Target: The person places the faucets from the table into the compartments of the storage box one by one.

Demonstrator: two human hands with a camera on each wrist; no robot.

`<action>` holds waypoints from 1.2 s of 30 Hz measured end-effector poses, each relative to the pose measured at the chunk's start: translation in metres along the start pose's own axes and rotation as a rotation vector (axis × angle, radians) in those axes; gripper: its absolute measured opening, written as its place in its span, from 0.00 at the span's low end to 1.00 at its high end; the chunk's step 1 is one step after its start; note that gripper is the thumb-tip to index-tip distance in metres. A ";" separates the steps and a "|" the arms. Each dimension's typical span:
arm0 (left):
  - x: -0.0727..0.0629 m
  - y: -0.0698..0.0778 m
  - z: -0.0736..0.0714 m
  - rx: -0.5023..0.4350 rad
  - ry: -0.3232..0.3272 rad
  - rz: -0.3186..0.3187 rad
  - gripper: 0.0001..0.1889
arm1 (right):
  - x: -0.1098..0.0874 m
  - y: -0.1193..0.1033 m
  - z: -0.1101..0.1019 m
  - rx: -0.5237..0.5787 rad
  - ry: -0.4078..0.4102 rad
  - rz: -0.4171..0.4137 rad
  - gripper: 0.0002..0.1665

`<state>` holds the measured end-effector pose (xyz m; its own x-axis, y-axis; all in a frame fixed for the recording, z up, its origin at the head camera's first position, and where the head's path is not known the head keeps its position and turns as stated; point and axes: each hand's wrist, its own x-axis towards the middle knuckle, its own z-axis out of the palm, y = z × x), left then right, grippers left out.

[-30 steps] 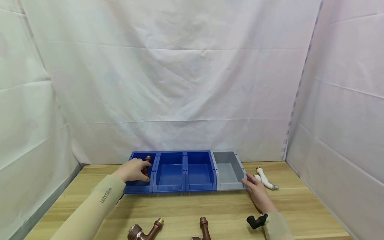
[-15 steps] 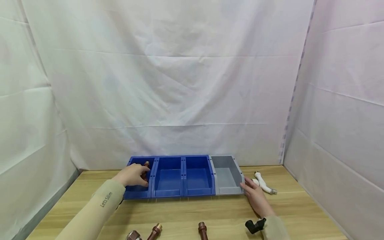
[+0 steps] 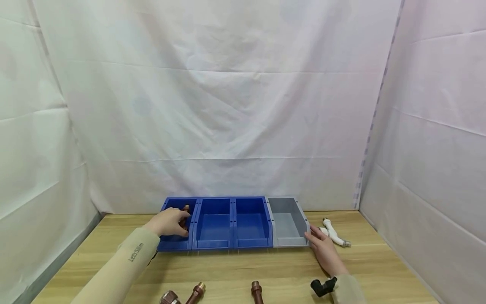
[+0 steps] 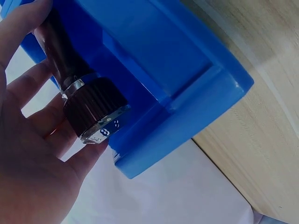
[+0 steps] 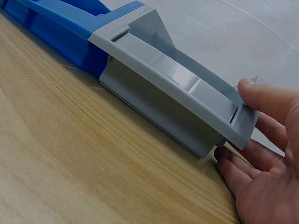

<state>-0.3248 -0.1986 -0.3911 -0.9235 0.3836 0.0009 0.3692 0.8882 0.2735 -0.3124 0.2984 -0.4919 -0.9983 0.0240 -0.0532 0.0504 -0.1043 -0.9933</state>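
Note:
My left hand [image 3: 168, 221] holds a brown pipe fitting [image 4: 96, 105] in the leftmost blue bin [image 4: 163, 49]. In the left wrist view, the fitting shows a dark ribbed cap with a white marking on its end and a smooth body. Thumb and fingers lie on opposite sides of it. At the other end of the row, my right hand [image 3: 324, 249] grips the front right corner of the grey bin [image 5: 173, 102]. Its thumb is on the rim and its fingers are along the outer side and below.
Two more blue bins, a left one [image 3: 213, 244] and a right one [image 3: 252, 242], stand between. A white fitting [image 3: 332, 232] lies right of the grey bin. Nearer lie brown fittings, one left [image 3: 195, 292] and one centre [image 3: 257, 291], and a black elbow [image 3: 322, 287] by the right sleeve.
The head view has tilted up slightly, so everything sits lower in it. Both hands keep their places, the left on the brown pipe fitting and the right on the grey bin.

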 end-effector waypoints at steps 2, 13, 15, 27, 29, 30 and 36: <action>0.001 0.001 0.000 0.002 -0.002 -0.004 0.32 | 0.001 -0.001 -0.001 -0.006 -0.006 -0.003 0.40; 0.011 0.003 0.001 0.001 -0.001 0.005 0.31 | 0.003 0.003 -0.010 -0.013 -0.003 0.022 0.42; 0.012 0.004 0.001 -0.005 -0.002 0.007 0.31 | 0.002 0.002 -0.011 -0.015 0.005 0.022 0.42; 0.016 0.005 0.004 -0.005 -0.008 0.002 0.33 | 0.003 -0.002 -0.015 -0.018 0.008 0.011 0.43; 0.016 0.005 0.005 -0.003 -0.010 -0.001 0.33 | 0.003 -0.002 -0.015 -0.023 0.007 0.019 0.43; 0.016 0.005 0.005 0.000 -0.009 -0.002 0.33 | 0.003 -0.002 -0.016 -0.023 0.007 0.020 0.43; 0.017 0.005 0.003 0.002 -0.004 0.004 0.32 | 0.003 -0.002 -0.014 -0.022 0.015 0.004 0.40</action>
<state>-0.3379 -0.1870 -0.3929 -0.9217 0.3879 -0.0022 0.3728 0.8874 0.2711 -0.3155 0.3122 -0.4913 -0.9975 0.0385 -0.0584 0.0551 -0.0829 -0.9950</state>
